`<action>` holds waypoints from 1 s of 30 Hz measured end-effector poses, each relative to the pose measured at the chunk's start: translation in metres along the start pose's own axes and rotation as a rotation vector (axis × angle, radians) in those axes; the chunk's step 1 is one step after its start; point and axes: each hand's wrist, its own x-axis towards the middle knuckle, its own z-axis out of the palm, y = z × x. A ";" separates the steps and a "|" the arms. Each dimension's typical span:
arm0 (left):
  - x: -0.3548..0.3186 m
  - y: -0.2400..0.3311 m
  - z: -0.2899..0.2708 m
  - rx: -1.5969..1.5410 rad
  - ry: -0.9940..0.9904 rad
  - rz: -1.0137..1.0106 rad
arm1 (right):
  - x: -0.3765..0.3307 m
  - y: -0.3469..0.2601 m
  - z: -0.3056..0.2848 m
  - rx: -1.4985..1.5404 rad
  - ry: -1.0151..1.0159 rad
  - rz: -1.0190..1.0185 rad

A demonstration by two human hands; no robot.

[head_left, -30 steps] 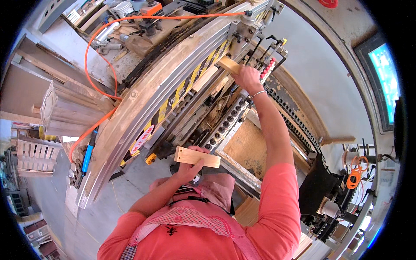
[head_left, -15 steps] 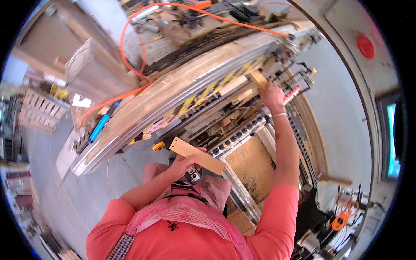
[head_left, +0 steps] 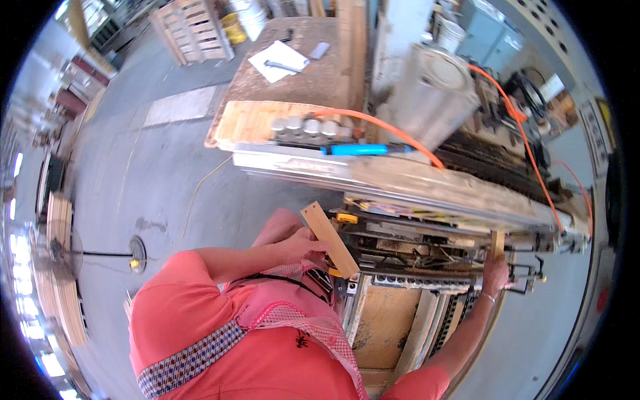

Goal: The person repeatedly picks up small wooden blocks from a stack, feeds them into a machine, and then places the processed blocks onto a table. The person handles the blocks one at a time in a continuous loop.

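Observation:
A short flat wooden board (head_left: 331, 240) with small holes at its upper end is gripped in my left hand (head_left: 308, 248). It is held slanting in front of my apron, beside the left end of a woodworking machine (head_left: 407, 247). My right arm reaches out to the machine's far right. There my right hand (head_left: 495, 275) is closed around a narrow wooden piece (head_left: 498, 241), whose upper end lies against the machine's long rail (head_left: 400, 175). The fingertips of that hand are partly hidden.
On the ledge behind the rail lie a blue tool (head_left: 360, 150), metal cylinders (head_left: 311, 127) and an orange hose (head_left: 380, 123). A large grey canister (head_left: 437, 90) stands behind. Further off are a table (head_left: 307, 40) with paper and a wooden pallet (head_left: 193, 30). A pedestal fan (head_left: 137, 255) is at left.
My view has swung left, bringing the table, pallet and fan into clearer sight. Both hands keep their wooden pieces, the left near my body and the right at the machine.

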 end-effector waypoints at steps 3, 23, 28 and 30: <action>-0.024 0.038 -0.020 0.165 0.277 0.197 | -0.002 0.004 0.001 -0.072 0.012 -0.012; 0.077 0.139 -0.599 0.266 1.263 0.287 | -0.212 -0.072 -0.008 -0.049 -0.049 0.161; 0.114 0.121 -0.631 0.424 1.228 0.102 | -0.259 -0.140 -0.055 0.063 -0.250 0.270; 0.105 0.155 -0.569 0.627 1.207 -0.030 | -0.291 -0.150 -0.065 0.023 -0.288 0.287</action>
